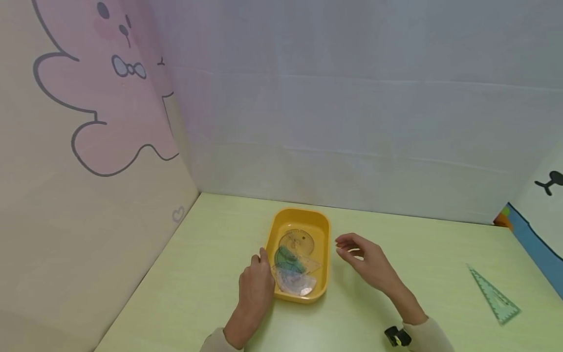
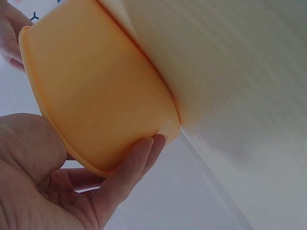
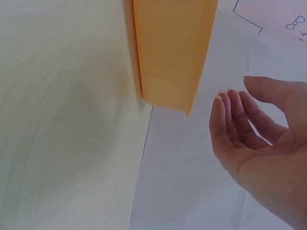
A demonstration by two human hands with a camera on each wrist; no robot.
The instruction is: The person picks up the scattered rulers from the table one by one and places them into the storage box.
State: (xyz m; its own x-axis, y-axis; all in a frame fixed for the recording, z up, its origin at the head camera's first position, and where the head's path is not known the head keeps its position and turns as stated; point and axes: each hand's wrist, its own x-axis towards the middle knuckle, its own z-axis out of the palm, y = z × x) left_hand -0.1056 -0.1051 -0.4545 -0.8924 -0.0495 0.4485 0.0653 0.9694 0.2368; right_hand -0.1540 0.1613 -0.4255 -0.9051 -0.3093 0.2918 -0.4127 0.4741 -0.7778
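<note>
A yellow plastic tray (image 1: 303,211) sits on the table in the head view. In it lie a clear round protractor (image 1: 303,239), a green piece (image 1: 286,259) that partly overlaps it, a clear triangle (image 1: 311,265) and a clear half-round protractor (image 1: 295,283) at the near end. My left hand (image 1: 257,283) grips the tray's left side; in the left wrist view its fingers (image 2: 129,167) lie along the outer wall, with the thumb side at the rim. Just right of the tray, my right hand (image 1: 369,261) hovers with loosely bent fingers and holds nothing.
A green set square (image 1: 494,298) lies on the table at the right. Behind the pale table (image 1: 211,234) rises a white sheet wall (image 1: 352,122), and a wall with a pink cartoon figure (image 1: 114,98) stands at the left. A black device (image 1: 397,336) is at the right sleeve.
</note>
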